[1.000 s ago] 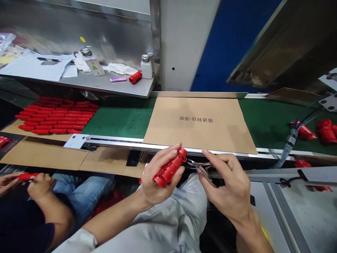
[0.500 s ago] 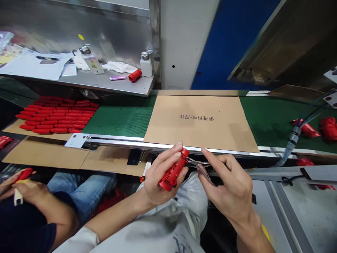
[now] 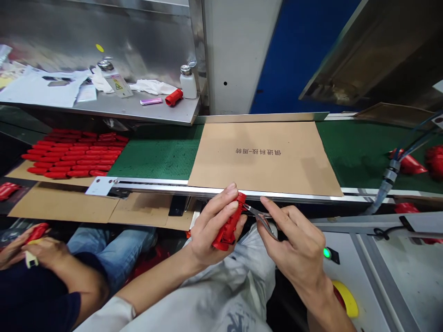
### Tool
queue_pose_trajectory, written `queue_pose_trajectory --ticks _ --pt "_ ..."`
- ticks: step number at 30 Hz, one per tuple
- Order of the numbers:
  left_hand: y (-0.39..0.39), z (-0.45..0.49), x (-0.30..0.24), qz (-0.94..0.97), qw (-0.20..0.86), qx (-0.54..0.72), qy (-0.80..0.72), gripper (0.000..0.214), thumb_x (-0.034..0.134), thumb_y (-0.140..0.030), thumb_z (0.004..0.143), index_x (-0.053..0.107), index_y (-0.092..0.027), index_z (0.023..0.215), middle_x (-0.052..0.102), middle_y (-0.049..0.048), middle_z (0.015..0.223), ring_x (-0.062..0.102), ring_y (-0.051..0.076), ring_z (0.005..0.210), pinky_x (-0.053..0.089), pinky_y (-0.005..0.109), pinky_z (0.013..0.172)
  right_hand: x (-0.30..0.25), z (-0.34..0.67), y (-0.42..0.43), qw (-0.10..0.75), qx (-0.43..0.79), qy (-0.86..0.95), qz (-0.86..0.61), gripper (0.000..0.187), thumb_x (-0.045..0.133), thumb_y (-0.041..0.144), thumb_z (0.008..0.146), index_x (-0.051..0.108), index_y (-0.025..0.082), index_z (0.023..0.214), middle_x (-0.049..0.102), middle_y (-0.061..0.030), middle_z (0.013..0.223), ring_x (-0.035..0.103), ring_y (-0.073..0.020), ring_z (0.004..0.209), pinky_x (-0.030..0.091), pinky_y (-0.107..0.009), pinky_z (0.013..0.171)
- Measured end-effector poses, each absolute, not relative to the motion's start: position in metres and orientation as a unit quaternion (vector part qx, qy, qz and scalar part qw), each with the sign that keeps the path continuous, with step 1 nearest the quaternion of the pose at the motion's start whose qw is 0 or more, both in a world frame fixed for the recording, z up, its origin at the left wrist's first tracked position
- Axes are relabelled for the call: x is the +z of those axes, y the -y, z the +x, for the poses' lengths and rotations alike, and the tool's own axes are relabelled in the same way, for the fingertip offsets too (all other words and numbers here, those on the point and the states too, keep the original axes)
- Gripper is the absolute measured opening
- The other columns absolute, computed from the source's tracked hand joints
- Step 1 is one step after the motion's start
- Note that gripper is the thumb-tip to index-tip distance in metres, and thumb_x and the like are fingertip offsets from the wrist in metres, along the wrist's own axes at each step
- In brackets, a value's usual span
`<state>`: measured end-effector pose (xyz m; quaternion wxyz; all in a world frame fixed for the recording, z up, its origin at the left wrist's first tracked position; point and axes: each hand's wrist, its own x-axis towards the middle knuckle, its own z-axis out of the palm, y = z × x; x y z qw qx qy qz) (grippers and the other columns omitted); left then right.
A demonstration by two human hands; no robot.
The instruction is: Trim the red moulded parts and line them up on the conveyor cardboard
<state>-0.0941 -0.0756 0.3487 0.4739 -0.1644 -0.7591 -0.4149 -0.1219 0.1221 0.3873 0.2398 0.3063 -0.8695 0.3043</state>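
the left hand (image 3: 209, 230) is wrapped round a red part (image 3: 229, 228), at six o'clock from mid-view, its top tilted toward one. at the part's three o'clock, the right hand (image 3: 297, 237) grasps pliers (image 3: 266, 224), tips at the part's upper end. cardboard (image 3: 265, 170) lies at one o'clock on the belt (image 3: 159, 154); red pieces (image 3: 72, 154) lie at ten.

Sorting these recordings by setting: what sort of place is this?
Probably a factory assembly line: a green conveyor-like belt runs across the view, many similar red parts lie in rows, and a co-worker sits at the left.
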Motion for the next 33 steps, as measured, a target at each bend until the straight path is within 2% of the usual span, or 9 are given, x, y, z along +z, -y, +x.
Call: queue_pose_trajectory --ticks 5,11,14,16,19,21,33 --pt "0.076 -0.095 0.347 -0.174 0.463 -0.43 0.755 0.077 0.083 0.001 0.083 0.058 -0.016 0.154 0.069 0.0178 0.153 0.072 0.033 0.135 0.068 0.05 0.11 0.382 -0.122 -0.119 0.242 0.337 0.859 0.3 0.045 0.081 0.008 0.093 0.075 0.019 0.136 0.065 0.0004 0.082 0.059 -0.0102 0.069 0.049 -0.024 0.066" --pt "0.074 -0.093 0.351 -0.163 0.436 -0.477 0.745 0.075 0.084 0.007 0.079 0.062 -0.011 0.149 0.071 0.0197 0.148 0.073 0.032 0.134 0.067 0.047 0.112 0.378 -0.126 -0.116 0.12 0.487 0.832 0.236 0.028 0.081 0.019 0.096 0.08 0.024 0.123 0.059 0.0043 0.076 0.052 -0.0087 0.062 0.045 -0.023 0.057" --pt "0.075 -0.093 0.352 -0.159 0.425 -0.499 0.738 0.076 0.083 0.009 0.078 0.062 -0.011 0.149 0.07 0.02 0.148 0.072 0.032 0.135 0.065 0.047 0.114 0.381 -0.126 -0.122 0.064 0.549 0.812 0.185 0.021 0.079 0.028 0.099 0.08 0.029 0.12 0.06 0.0045 0.078 0.055 -0.0098 0.064 0.047 -0.023 0.058" --pt "0.076 -0.092 0.352 -0.156 0.419 -0.504 0.739 0.076 0.083 0.008 0.078 0.062 -0.011 0.149 0.07 0.02 0.149 0.072 0.032 0.135 0.065 0.047 0.115 0.385 -0.126 -0.127 0.074 0.535 0.821 0.182 0.029 0.079 0.029 0.099 0.078 0.03 0.129 0.062 0.0028 0.086 0.058 -0.0112 0.072 0.05 -0.024 0.065" --pt "0.076 -0.091 0.353 -0.158 0.422 -0.501 0.739 0.075 0.084 0.007 0.079 0.062 -0.011 0.148 0.07 0.0197 0.148 0.072 0.031 0.135 0.065 0.046 0.115 0.392 -0.126 -0.13 0.139 0.442 0.854 0.235 0.05 0.082 0.022 0.095 0.072 0.027 0.144 0.063 -0.0004 0.096 0.059 -0.0136 0.082 0.052 -0.028 0.076" --pt "0.074 -0.09 0.354 -0.164 0.425 -0.499 0.737 0.075 0.084 0.007 0.078 0.062 -0.011 0.148 0.07 0.0199 0.148 0.072 0.031 0.135 0.065 0.045 0.115 0.394 -0.126 -0.131 0.176 0.394 0.861 0.27 0.056 0.082 0.017 0.093 0.07 0.025 0.147 0.064 -0.0018 0.098 0.061 -0.0147 0.085 0.053 -0.029 0.078" --pt "0.073 -0.089 0.355 -0.178 0.427 -0.477 0.747 0.074 0.084 0.007 0.078 0.063 -0.008 0.147 0.071 0.0212 0.147 0.073 0.032 0.134 0.066 0.045 0.113 0.399 -0.129 -0.138 0.186 0.329 0.87 0.317 0.054 0.081 0.013 0.094 0.07 0.022 0.147 0.063 -0.0026 0.093 0.059 -0.015 0.078 0.05 -0.03 0.072"
